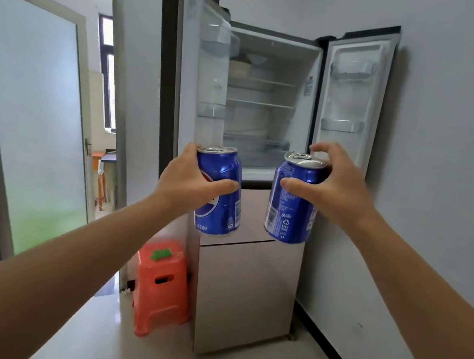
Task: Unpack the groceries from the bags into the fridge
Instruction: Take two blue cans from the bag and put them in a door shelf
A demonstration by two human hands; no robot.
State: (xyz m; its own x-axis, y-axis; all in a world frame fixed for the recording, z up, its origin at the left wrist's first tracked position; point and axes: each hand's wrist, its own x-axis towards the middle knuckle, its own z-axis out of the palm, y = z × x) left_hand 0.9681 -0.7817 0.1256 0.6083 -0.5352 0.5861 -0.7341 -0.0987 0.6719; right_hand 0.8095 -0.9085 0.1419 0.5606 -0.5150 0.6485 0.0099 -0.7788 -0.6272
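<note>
Closest to me, both arms reach forward, each ending in a full grip: the left hand (189,178) wraps its fingers round one blue can (220,190), and the right hand (334,184) pinches the second blue can (294,199) near its rim from the side. Two cans, then, both upright and held level, well apart from each other, in the air before the fridge (269,97). Lower down, one orange stool (161,285) stands just beside the fridge's base. Further off, both upper doors hang open (two doors, several bare shelves inside). To do this well, I'd say carry each can in upright, set it flat on a shelf, and let go only once it rests steady.
</note>
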